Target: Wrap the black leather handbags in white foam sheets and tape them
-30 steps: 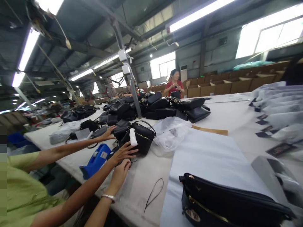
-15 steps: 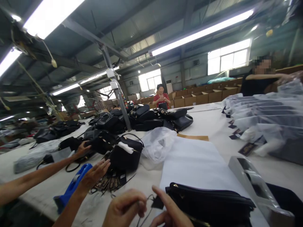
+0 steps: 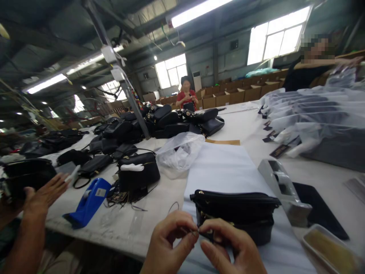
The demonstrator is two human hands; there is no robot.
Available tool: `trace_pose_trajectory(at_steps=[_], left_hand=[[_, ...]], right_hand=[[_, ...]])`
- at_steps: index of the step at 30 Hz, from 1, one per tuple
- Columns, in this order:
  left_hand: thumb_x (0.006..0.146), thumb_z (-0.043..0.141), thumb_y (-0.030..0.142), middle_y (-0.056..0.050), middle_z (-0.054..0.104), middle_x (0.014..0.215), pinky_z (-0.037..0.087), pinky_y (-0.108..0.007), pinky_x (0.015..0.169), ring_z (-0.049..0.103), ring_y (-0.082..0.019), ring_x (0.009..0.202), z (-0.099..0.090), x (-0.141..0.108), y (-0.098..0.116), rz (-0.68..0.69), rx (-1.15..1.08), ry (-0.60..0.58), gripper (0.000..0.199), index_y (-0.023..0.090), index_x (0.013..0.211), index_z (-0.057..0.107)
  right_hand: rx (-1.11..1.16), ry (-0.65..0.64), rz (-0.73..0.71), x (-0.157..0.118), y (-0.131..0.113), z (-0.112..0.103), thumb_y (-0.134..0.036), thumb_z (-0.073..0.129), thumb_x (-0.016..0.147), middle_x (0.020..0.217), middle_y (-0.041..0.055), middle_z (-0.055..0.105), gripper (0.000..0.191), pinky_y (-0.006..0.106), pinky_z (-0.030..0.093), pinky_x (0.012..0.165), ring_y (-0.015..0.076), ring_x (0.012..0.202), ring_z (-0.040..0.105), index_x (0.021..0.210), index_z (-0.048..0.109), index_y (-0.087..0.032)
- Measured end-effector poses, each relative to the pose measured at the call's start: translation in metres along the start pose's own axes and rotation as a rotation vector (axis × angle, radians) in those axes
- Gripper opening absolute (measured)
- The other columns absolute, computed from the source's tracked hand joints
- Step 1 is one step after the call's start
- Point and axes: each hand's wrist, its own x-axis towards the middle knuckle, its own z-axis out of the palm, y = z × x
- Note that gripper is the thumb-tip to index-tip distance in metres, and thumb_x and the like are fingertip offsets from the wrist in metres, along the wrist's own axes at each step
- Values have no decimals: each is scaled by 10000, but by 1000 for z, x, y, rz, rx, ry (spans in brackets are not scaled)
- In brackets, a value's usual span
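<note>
My left hand (image 3: 171, 241) and my right hand (image 3: 232, 245) meet at the fingertips, both pinching a thin dark cord (image 3: 193, 231). Just beyond them a black handbag (image 3: 236, 213) with a zipped top and gold-coloured fittings lies on white sheeting (image 3: 225, 167). A dark piece by my right fingers is partly hidden, and I cannot make out its shape. To the left, a second black handbag (image 3: 139, 173) with a white wrapped strip across it stands beside a bunch of dark tags (image 3: 118, 197).
A blue tape dispenser (image 3: 89, 201) stands left, a grey one (image 3: 281, 186) right, near a clear tray (image 3: 330, 247). A co-worker's hand (image 3: 47, 194) is by another black bag (image 3: 31, 171). Bagged goods (image 3: 322, 121) line the right; piled black bags (image 3: 119, 129) surround a metal post (image 3: 125, 83).
My hands, apart before, have come together at the fingertips on the cord. The view has tilted down. The co-worker at left has moved a black bag away to the left.
</note>
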Motion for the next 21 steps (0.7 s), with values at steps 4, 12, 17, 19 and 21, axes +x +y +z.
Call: trace_pose_trajectory(at_steps=[4, 12, 17, 19, 21], left_hand=[[881, 693, 253, -3, 603, 861, 510, -198, 642, 624, -96, 688, 14, -6, 1, -79, -191, -12, 58, 204, 892, 664], [928, 637, 295, -9, 644, 840, 523, -226, 679, 644, -119, 730, 16, -7, -11, -107, -99, 64, 98, 212, 946, 688], [874, 712, 297, -23, 667, 959, 537, -246, 707, 652, -154, 836, 17, -3, -17, -45, -40, 91, 196, 262, 1067, 707], [870, 717, 255, -15, 672, 898, 506, -228, 702, 636, -140, 816, 18, -2, -17, -10, 45, 118, 60, 243, 925, 735], [880, 703, 237, -9, 669, 845, 488, -223, 695, 621, -131, 786, 18, -1, -17, -3, 52, 157, 39, 230, 855, 732]], right_hand=[[54, -14, 11, 1, -6, -6, -352, 693, 859, 732, 9, 739, 141, 175, 499, 530, 139, 596, 652, 899, 772, -243], [63, 61, 96, 6, -7, -2, -327, 686, 873, 710, -9, 732, 146, 166, 475, 522, 129, 612, 655, 790, 759, -233], [24, 64, 131, 8, -3, 1, -341, 681, 877, 756, -9, 742, 146, 175, 469, 530, 128, 629, 651, 820, 757, -231], [14, 54, 140, 8, -2, 2, -349, 679, 878, 759, -6, 744, 153, 182, 466, 523, 131, 623, 649, 828, 760, -230], [25, 38, 151, 8, -1, 2, -352, 678, 878, 765, 0, 748, 157, 187, 477, 529, 140, 639, 661, 834, 767, -231]])
